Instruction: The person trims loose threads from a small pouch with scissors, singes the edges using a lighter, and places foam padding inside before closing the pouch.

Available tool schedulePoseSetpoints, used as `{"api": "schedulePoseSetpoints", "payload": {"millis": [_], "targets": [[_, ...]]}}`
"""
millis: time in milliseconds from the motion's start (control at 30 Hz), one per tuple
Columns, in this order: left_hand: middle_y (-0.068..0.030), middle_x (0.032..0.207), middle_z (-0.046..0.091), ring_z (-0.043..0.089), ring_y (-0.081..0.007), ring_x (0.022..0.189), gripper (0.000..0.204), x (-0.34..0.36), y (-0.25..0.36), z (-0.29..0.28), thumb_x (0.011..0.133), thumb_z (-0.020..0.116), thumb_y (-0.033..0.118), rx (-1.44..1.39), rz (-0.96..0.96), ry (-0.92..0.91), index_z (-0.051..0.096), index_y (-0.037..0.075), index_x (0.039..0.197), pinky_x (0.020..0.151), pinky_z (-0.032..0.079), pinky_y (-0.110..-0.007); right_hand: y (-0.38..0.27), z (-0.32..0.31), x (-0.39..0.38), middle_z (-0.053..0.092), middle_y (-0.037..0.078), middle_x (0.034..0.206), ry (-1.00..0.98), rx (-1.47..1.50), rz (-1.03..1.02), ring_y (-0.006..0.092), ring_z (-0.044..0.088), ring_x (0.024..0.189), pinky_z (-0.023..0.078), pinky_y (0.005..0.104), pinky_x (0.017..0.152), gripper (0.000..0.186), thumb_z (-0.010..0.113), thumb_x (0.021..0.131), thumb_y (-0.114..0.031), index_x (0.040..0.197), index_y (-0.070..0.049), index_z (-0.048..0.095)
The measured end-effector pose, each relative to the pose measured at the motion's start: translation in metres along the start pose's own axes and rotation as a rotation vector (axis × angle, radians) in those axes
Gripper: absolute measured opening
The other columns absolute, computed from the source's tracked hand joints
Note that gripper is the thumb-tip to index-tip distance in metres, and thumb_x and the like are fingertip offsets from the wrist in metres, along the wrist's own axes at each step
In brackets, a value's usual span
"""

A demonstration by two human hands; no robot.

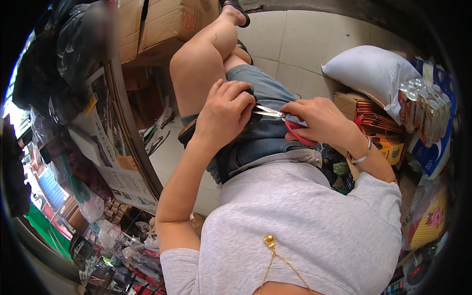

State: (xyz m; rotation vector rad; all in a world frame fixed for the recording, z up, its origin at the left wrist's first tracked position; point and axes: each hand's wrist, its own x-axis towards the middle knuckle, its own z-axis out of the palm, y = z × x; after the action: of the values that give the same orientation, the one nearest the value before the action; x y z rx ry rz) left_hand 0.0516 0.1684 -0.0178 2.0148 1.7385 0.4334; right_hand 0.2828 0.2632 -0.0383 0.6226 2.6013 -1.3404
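One gold pendant [269, 240] hung over a grey shirt [305, 201], bottom centre of the frame. Past that, mid-frame, red-handled scissors [281, 115] were up over the denim shorts [268, 92], blades a bit parted and aimed left, with the right hand's [322, 118] fingers gripping the loops. Left hand's [222, 110] fingers were curled by a dark thing [250, 91], mostly hidden, so can't tell if they had it. Further off: white sack [371, 73] upper right, cardboard box [169, 27] upper left.

Scissor blades [268, 111] are seen as shiny, smooth metal; handles [307, 141] as glossy plastic. Shorts [268, 88] are noted as matt denim, shirt [300, 206] as matt cloth, pendant [269, 239] as polished gold-toned metal.
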Motion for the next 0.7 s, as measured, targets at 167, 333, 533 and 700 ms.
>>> {"api": "schedulePoseSetpoints", "payload": {"millis": [167, 333, 533, 700], "targets": [[-0.0086, 0.11, 0.062, 0.059, -0.0287, 0.104, 0.008, 0.0, -0.002, -0.001, 0.082, 0.065, 0.006, -0.004, -0.001, 0.007, 0.061, 0.006, 0.088, 0.103, 0.039, -0.047, -0.004, -0.002, 0.006, 0.068, 0.009, 0.087, 0.018, -0.163, 0.002, 0.0286, 0.067, 0.077, 0.053, 0.0378, 0.068, 0.031, 0.068, 0.082, -0.035, 0.103, -0.012, 0.066], [-0.0087, 0.11, 0.062, 0.059, -0.0287, 0.104, 0.008, 0.0, -0.004, -0.001, 0.081, 0.066, 0.006, -0.004, 0.006, 0.01, 0.061, 0.006, 0.088, 0.102, 0.04, -0.046, -0.006, -0.003, 0.007, 0.069, 0.008, 0.084, -0.004, -0.197, 0.01, 0.0275, 0.068, 0.076, 0.053, 0.0372, 0.068, 0.028, 0.069, 0.082, -0.033, 0.102, -0.013, 0.067], [-0.0093, 0.102, 0.063, 0.061, -0.0289, 0.097, 0.008, 0.001, -0.005, -0.002, 0.081, 0.066, 0.003, -0.116, -0.023, 0.101, 0.063, 0.005, 0.089, 0.094, 0.046, -0.04, -0.001, 0.004, 0.002, 0.068, 0.01, 0.082, 0.019, 0.062, 0.134, 0.0294, 0.067, 0.078, 0.052, 0.0384, 0.07, 0.04, 0.072, 0.079, -0.043, 0.105, -0.013, 0.064], [-0.009, 0.09, 0.063, 0.063, -0.023, 0.084, 0.006, 0.006, -0.002, -0.009, 0.084, 0.066, 0.003, -0.398, -0.243, 0.164, 0.065, 0.003, 0.089, 0.077, 0.051, -0.031, 0.01, 0.029, -0.001, 0.066, 0.013, 0.088, -0.03, 0.436, 0.274, 0.0313, 0.065, 0.086, 0.05, 0.0386, 0.075, 0.058, 0.073, 0.077, -0.053, 0.114, -0.011, 0.058]]}}
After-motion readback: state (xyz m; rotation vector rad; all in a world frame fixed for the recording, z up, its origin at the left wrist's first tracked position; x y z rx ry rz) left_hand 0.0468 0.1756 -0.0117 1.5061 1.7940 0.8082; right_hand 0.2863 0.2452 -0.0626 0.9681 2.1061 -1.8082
